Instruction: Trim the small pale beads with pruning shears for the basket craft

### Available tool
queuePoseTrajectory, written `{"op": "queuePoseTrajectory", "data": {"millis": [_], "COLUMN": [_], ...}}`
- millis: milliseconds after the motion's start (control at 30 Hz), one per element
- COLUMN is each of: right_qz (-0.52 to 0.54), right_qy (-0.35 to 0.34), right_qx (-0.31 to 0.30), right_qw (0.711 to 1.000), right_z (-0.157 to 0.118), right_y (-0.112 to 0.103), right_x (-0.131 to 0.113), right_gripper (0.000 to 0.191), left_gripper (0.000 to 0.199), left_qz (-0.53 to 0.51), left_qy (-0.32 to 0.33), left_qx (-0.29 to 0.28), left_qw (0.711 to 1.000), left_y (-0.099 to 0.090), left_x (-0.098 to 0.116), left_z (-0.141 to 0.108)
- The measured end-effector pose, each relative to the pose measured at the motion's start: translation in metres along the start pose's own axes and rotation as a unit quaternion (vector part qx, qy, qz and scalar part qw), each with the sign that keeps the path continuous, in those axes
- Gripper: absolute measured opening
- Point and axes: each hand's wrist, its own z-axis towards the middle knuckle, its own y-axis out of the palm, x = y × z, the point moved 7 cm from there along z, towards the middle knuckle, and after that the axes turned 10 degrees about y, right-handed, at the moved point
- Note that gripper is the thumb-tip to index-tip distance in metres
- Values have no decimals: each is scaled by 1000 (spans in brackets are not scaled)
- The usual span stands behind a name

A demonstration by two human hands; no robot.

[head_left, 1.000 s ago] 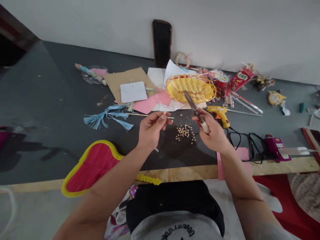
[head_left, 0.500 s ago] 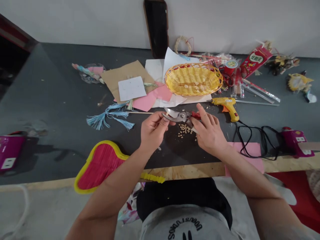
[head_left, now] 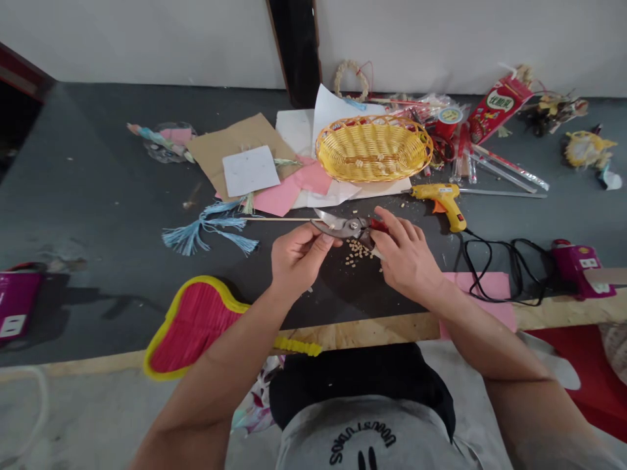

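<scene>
Red-handled pruning shears (head_left: 351, 227) are in my right hand (head_left: 409, 258), whose fingers wrap round the handles while the index finger reaches forward. The blades stand apart and point left. At the blades, my left hand (head_left: 298, 258) is closed in a pinch; a small pale piece shows between the blades by its fingertips, too small to name. A thin pale stick (head_left: 274, 219) stretches left from near the blades to a blue tassel (head_left: 198, 228). Below the shears, several small pale cut pieces (head_left: 357, 253) lie scattered on the dark table.
A yellow woven basket (head_left: 375, 150) stands on papers behind the hands. Right of it lies a yellow glue gun (head_left: 443, 199) with a black cord. A red and yellow fan shape (head_left: 196, 326) lies at the front left edge. A phone (head_left: 295, 55) leans on the wall.
The view has shifted slightly, so things appear a little further left. Both hands hold nearly the same pose at the shears. The shears' blades remain apart.
</scene>
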Motion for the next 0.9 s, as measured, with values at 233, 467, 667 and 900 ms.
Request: {"op": "queuePoseTrajectory", "data": {"millis": [233,467,667,900], "right_qz": [48,41,22,11], "right_qy": [9,14,19,33], "right_qx": [-33,-31,-54,-33], "right_qw": [998,999,998,999], "right_z": [4,4,2,8], "right_y": [0,-1,0,2], "right_x": [3,3,1,8], "right_gripper": [82,73,75,69], "left_gripper": [37,28,23,23], "left_qz": [41,39,29,26], "left_qy": [40,72,125,95], "left_qx": [-19,-34,-38,-25], "left_qw": [998,996,991,995], "left_y": [-2,0,0,3], "left_x": [6,17,26,14], "left_z": [-7,-9,-8,-5]}}
